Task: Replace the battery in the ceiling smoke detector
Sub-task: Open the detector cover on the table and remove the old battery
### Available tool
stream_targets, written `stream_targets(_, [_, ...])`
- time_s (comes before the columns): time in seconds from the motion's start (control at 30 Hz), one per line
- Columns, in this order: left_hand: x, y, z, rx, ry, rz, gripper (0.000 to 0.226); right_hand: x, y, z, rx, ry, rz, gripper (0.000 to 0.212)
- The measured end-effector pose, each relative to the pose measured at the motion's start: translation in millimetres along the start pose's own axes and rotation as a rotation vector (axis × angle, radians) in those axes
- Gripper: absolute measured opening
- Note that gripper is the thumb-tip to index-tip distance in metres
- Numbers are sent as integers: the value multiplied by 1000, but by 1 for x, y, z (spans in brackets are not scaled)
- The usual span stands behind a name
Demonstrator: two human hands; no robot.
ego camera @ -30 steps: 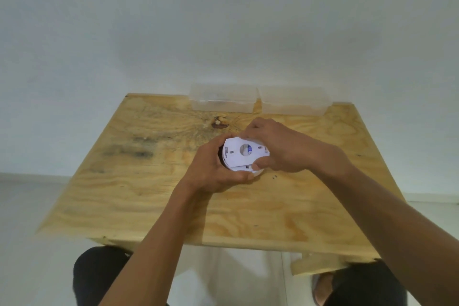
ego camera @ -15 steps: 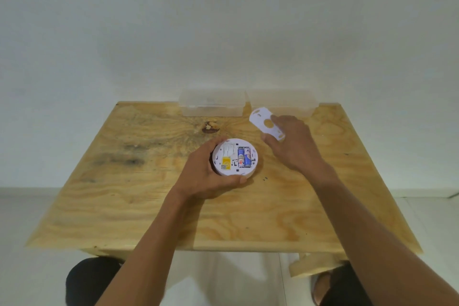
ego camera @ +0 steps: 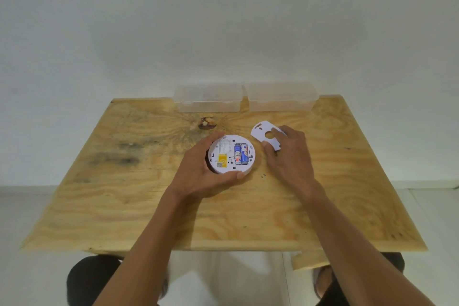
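Note:
A round white smoke detector (ego camera: 224, 165) lies back side up near the middle of the wooden table (ego camera: 124, 201). Two blue batteries (ego camera: 241, 154) sit side by side in its open compartment, next to a yellow label. My left hand (ego camera: 202, 174) grips the detector around its left and near rim. The flat white mounting plate (ego camera: 262, 135), with a round hole in it, is just to the right of the detector. My right hand (ego camera: 289, 156) holds this plate low over the table, with the thumb under its near edge and fingers on its far side.
Two clear plastic boxes (ego camera: 208, 99) (ego camera: 282, 97) stand side by side at the table's far edge against the white wall. A dark knot (ego camera: 207, 125) marks the wood behind the detector. My knees show below the table's near edge.
My right hand took the mounting plate off the detector and carried it to the right, then lowered it toward the table. The batteries came into view. My left hand kept its hold.

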State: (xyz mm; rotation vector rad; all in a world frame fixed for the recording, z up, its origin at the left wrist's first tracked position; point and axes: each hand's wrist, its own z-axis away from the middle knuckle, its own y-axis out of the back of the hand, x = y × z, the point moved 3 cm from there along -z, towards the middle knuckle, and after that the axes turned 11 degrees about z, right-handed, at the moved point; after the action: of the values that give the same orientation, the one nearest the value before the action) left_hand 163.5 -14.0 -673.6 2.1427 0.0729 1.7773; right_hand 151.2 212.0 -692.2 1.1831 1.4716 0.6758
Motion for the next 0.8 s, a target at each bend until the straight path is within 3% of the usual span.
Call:
stream_targets(0.23, [-2, -1, -2, -21, 0, -19, 93, 2, 2, 1, -2, 3, 3, 45])
stream_targets(0.4, [-1, -2, 0, -11, 7, -2, 87, -16, 25, 8, 53, 109, -201, 35])
stream_targets(0.6, [2, -4, 0, 3, -12, 14, 76, -54, 40, 12, -262, 420, -111, 33])
stream_targets(0.8, [4, -4, -1, 12, -17, 14, 74, -60, 37, 8, -309, 508, 27, 28])
